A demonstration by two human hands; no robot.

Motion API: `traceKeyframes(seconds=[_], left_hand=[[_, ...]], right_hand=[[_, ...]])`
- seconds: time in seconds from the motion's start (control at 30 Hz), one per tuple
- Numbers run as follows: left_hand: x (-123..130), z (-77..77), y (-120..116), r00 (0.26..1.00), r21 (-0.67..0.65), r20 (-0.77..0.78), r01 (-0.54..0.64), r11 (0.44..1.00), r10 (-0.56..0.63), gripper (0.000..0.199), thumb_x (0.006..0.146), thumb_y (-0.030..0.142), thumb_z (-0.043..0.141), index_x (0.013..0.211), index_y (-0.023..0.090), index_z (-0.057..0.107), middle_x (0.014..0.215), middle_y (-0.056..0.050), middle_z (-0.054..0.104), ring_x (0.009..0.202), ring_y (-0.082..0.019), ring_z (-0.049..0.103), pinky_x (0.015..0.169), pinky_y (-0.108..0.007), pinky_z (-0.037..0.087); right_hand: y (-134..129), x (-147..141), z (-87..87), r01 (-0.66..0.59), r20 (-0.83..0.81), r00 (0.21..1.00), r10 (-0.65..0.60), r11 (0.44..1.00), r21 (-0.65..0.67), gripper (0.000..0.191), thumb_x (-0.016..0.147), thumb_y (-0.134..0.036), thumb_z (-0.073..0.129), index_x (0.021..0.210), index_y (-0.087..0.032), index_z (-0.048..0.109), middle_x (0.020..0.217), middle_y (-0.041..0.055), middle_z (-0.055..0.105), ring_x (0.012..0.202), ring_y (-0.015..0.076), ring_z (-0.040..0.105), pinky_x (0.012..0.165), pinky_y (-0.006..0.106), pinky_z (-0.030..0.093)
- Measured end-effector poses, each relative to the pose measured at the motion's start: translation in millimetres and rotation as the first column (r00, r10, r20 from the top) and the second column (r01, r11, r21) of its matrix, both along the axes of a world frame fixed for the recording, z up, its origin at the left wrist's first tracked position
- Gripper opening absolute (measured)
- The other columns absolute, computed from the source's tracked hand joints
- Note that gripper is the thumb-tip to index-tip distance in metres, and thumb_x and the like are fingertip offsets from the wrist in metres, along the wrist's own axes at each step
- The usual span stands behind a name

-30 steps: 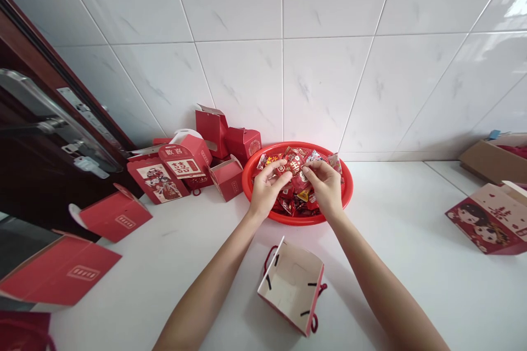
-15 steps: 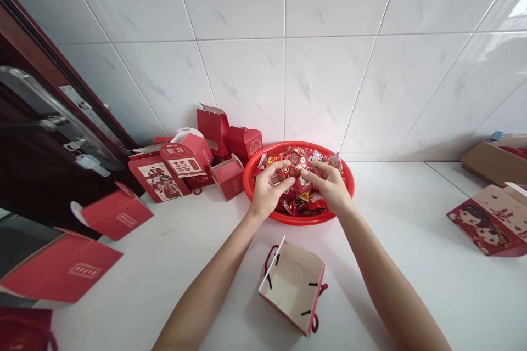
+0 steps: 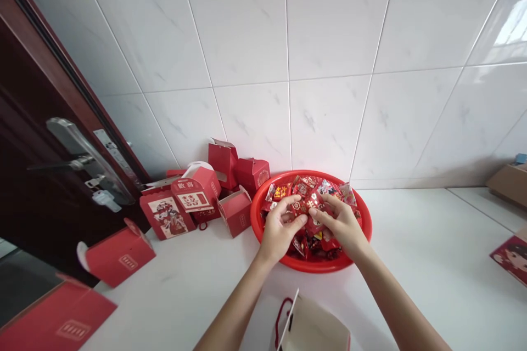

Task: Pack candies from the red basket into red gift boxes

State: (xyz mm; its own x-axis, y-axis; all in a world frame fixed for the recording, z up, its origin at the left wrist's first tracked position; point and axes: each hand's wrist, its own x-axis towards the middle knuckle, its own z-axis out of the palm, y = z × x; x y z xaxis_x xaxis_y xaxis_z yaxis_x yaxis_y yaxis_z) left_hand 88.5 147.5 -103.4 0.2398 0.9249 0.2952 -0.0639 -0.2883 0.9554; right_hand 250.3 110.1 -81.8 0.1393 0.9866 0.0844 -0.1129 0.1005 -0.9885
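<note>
Over a red plastic basket (image 3: 256,214) filled with wrapped sweets, both of my hands are pinched round small red sweet packets (image 3: 313,203) with gold and white print. My left hand (image 3: 280,230) has thumb and fingers closed at the packets' left side. Opposite it, my right hand (image 3: 345,226) grips with thumb and fingers from the right. The exact number of packets held is hidden by the fingers. Between my forearms stands an open gift box (image 3: 317,324) with a pale inside and a dark red cord, cut off by the bottom edge of the view.
Several red gift boxes (image 3: 164,218) cluster left of the basket, with more open red boxes (image 3: 119,258) near the door handle (image 3: 82,156). At the right are a cardboard box (image 3: 507,189) and a printed box (image 3: 513,256). A tiled wall (image 3: 329,120) backs the white counter.
The view has tilted up and shifted left, so the basket and boxes sit lower in the picture. My hands stay over the basket, still gripping the red packets.
</note>
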Motion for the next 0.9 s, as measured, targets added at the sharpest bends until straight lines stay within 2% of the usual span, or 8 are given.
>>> traceKeyframes(seconds=[0.1,0.17,0.27,0.4,0.5,0.7,0.83,0.9], left_hand=[[-4.4,-1.5,3.4,0.997,0.010,-0.067,-0.034,0.999,0.035,0.045,0.081,0.037,0.076,0.122,0.022,0.069,0.112,-0.010,0.076,0.093,-0.026,0.077,0.085,-0.040,0.065],[-12.2,-1.8,9.8,0.991,0.040,-0.104,-0.076,0.996,0.080,0.043,0.083,0.041,0.073,0.121,0.021,0.070,0.102,-0.009,0.078,0.092,-0.026,0.077,0.084,-0.040,0.065],[-31.1,-1.9,24.1,0.960,0.161,-0.186,-0.182,0.970,0.211,0.035,0.083,0.040,0.070,0.112,0.020,0.074,0.101,-0.011,0.079,0.096,-0.028,0.077,0.086,-0.042,0.065],[-57.4,-3.3,42.9,0.870,0.352,-0.314,-0.265,0.898,0.380,0.025,0.085,0.031,0.060,0.103,0.022,0.076,0.105,-0.010,0.081,0.100,-0.029,0.077,0.094,-0.046,0.062],[-68.1,-5.0,49.4,0.822,0.405,-0.406,-0.229,0.885,0.399,0.027,0.086,0.025,0.054,0.100,0.022,0.077,0.104,-0.009,0.081,0.100,-0.029,0.077,0.096,-0.046,0.060],[-68.6,-9.3,53.0,0.742,0.391,-0.577,-0.116,0.913,0.341,0.036,0.085,0.012,0.052,0.108,0.021,0.077,0.118,-0.010,0.079,0.113,-0.030,0.073,0.103,-0.046,0.055],[-61.6,-7.3,59.9,0.645,0.389,-0.680,-0.084,0.917,0.348,0.038,0.082,0.009,0.061,0.114,0.021,0.077,0.123,-0.012,0.077,0.118,-0.034,0.070,0.105,-0.048,0.053],[-56.3,-3.8,63.1,0.567,0.397,-0.737,-0.075,0.915,0.367,0.039,0.081,0.007,0.064,0.115,0.020,0.077,0.124,-0.014,0.076,0.118,-0.034,0.069,0.104,-0.046,0.052]], right_hand=[[3.6,3.7,-6.9,0.066,-0.004,0.998,-0.066,0.998,-0.013,0.057,0.060,-0.060,0.090,0.096,-0.023,0.065,0.065,-0.0029,0.058,0.045,0.0140,0.049,0.038,0.028,0.039],[6.1,7.8,-10.0,0.094,0.006,0.996,-0.094,0.996,-0.007,0.056,0.063,-0.061,0.088,0.098,-0.024,0.065,0.072,0.0001,0.062,0.051,0.0185,0.058,0.039,0.029,0.042],[8.1,13.9,-10.3,0.109,0.009,0.994,-0.109,0.994,0.014,0.052,0.066,-0.061,0.087,0.095,-0.024,0.065,0.070,0.0008,0.061,0.057,0.0222,0.063,0.041,0.030,0.043],[7.7,17.5,-6.7,0.153,0.001,0.988,-0.153,0.988,0.000,0.051,0.064,-0.061,0.088,0.090,-0.023,0.065,0.065,-0.0011,0.058,0.053,0.0196,0.060,0.041,0.029,0.042],[8.1,18.2,-5.9,0.189,-0.010,0.982,-0.189,0.982,-0.030,0.056,0.060,-0.061,0.090,0.093,-0.023,0.066,0.066,-0.0010,0.060,0.054,0.0190,0.060,0.044,0.029,0.044],[11.3,19.9,-10.2,0.187,-0.024,0.982,-0.189,0.980,-0.065,0.057,0.055,-0.057,0.093,0.092,-0.021,0.067,0.071,0.0006,0.065,0.059,0.0198,0.062,0.048,0.029,0.046],[11.4,19.9,-10.2,0.177,-0.045,0.982,-0.181,0.981,-0.076,0.058,0.054,-0.059,0.093,0.088,-0.021,0.065,0.071,-0.0006,0.064,0.058,0.0195,0.065,0.049,0.028,0.044],[11.1,19.5,-9.7,0.166,-0.045,0.985,-0.169,0.983,-0.075,0.058,0.054,-0.060,0.092,0.087,-0.021,0.065,0.073,-0.0001,0.064,0.060,0.0210,0.067,0.049,0.028,0.043]])
